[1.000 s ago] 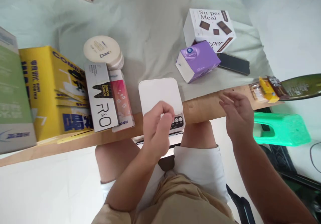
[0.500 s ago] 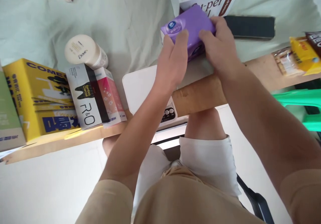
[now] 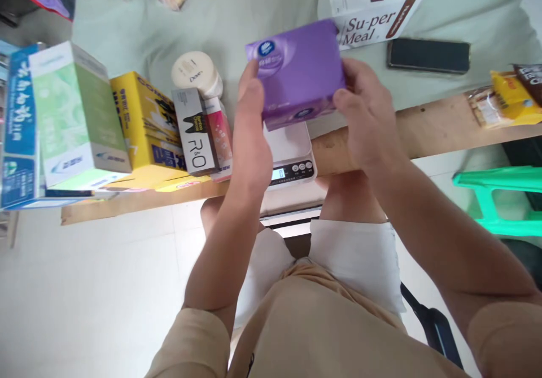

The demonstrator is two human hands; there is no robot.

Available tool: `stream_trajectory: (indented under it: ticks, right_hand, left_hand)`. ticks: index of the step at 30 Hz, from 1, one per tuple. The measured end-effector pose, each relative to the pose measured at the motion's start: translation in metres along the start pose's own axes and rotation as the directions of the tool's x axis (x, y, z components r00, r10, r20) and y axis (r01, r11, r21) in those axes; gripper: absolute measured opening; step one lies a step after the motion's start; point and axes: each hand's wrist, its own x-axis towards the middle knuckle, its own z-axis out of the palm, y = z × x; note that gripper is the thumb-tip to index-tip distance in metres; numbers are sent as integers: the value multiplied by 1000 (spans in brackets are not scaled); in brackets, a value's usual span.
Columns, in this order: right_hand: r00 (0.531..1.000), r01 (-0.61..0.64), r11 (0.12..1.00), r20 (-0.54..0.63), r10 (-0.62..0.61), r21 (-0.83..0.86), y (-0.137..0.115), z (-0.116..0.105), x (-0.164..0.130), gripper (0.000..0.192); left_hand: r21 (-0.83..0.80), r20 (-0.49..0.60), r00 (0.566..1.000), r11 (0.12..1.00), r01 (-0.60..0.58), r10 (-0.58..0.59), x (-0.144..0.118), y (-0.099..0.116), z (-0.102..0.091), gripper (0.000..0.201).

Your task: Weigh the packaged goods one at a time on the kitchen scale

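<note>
A purple tissue pack [image 3: 302,70] with a round blue logo is held up between both my hands, above a white kitchen scale [image 3: 292,146]. My left hand [image 3: 253,135] grips its left end, thumb on the near side. At the opposite end my right hand [image 3: 368,107] has its thumb on the front edge and its fingers round the side. The pack hides the far part of the scale. Its small lit display appears to read 0, partly covered by my left hand.
Left of the scale stand a grey-and-black R&O box [image 3: 195,135], a pink box [image 3: 220,135], a Dove jar [image 3: 197,73], a yellow box [image 3: 146,124], a green box [image 3: 80,118] and a blue box [image 3: 19,130]. Behind are a Su-per Meal box [image 3: 372,11] and a phone [image 3: 428,55]. Snack packets [image 3: 514,99] lie right.
The tissue pack has come closer and slightly left, over the scale, still in both hands. My view has shifted, showing more boxes at the left and the scale's display.
</note>
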Motion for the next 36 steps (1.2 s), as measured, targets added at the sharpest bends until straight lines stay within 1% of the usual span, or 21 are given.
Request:
stream_trajectory:
  ticks: [1, 3, 5, 7, 8, 9, 10, 11, 12, 13, 14, 15, 16, 17, 20, 21, 23, 25, 28, 32, 36]
  right_hand:
    - [1000, -12, 1000, 26, 11, 14, -3, 10, -5, 39]
    - [997, -46, 999, 59, 45, 24, -5, 27, -14, 41]
    - [996, -73, 997, 60, 72, 22, -1, 38, -21, 42]
    - [995, -86, 996, 51, 85, 22, 8, 42, -25, 42]
    - [994, -102, 995, 44, 101, 22, 13, 42, -26, 43]
    - [991, -130, 991, 31, 129, 19, 19, 39, -27, 44]
    - [987, -162, 987, 6, 161, 13, 25, 36, -29, 46]
    - [981, -189, 982, -40, 189, 4, 31, 31, -31, 47]
    - [974, -203, 979, -104, 201, -3, 38, 26, -34, 47]
    - [966, -200, 980, -167, 196, -5, 45, 20, -38, 46]
    - [960, -177, 984, -218, 173, 3, 52, 14, -43, 45]
    - [958, -140, 990, -252, 140, 19, 58, 10, -49, 44]
    - [957, -105, 994, -266, 112, 40, 64, 6, -55, 44]
    - [959, -82, 995, -267, 95, 60, 69, 3, -62, 43]
    - [964, -77, 990, -245, 104, 115, 79, -1, -79, 41]
    - [962, -83, 987, -246, 115, 136, 81, -2, -83, 40]
    - [955, -80, 981, -268, 126, 175, 84, -3, -90, 40]
    - [951, -87, 982, -281, 132, 168, 85, -4, -93, 39]
    - [961, -123, 987, -237, 145, 105, 87, -6, -93, 33]
    - [966, -170, 984, -189, 177, 53, 86, -7, -91, 28]
    - [963, -190, 981, -186, 194, 38, 84, -6, -88, 25]
  left_hand:
    - [-79, -6, 998, 995, 61, -61, -7, -2, -12, 45]
    - [-148, -17, 990, 979, 139, -143, -18, -9, -30, 49]
    - [-97, -29, 987, 983, 156, -159, -20, -20, -41, 54]
    - [-56, -7, 987, 985, 162, -163, -18, -32, -45, 60]
    - [-37, 2, 990, 989, 141, -141, -18, -38, -46, 64]
    - [-11, -5, 997, 997, 82, -82, -19, -44, -47, 67]
    - [33, -31, 999, 999, -17, 18, -23, -49, -47, 69]
    - [97, -77, 984, 983, -154, 161, -30, -53, -48, 68]
    - [172, -131, 935, 936, -306, 330, -39, -58, -48, 64]
    - [246, -175, 856, 863, -440, 486, -50, -63, -49, 56]
    - [301, -210, 757, 777, -553, 619, -63, -69, -51, 47]
    - [322, -238, 686, 722, -613, 688, -76, -75, -53, 39]
    - [317, -241, 663, 703, -637, 709, -88, -82, -56, 37]
    - [312, -217, 674, 704, -638, 706, -100, -89, -59, 40]
    - [314, -166, 755, 760, -569, 634, -126, -104, -67, 48]
    - [319, -167, 774, 776, -544, 611, -131, -107, -69, 50]
    - [326, -181, 795, 798, -506, 578, -137, -110, -71, 53]
    - [333, -191, 808, 811, -481, 558, -137, -111, -71, 56]
    - [346, -205, 823, 826, -446, 530, -133, -118, -71, 61]
    - [368, -242, 824, 834, -411, 512, -131, -136, -70, 70]
    - [376, -256, 826, 839, -393, 502, -136, -153, -73, 70]
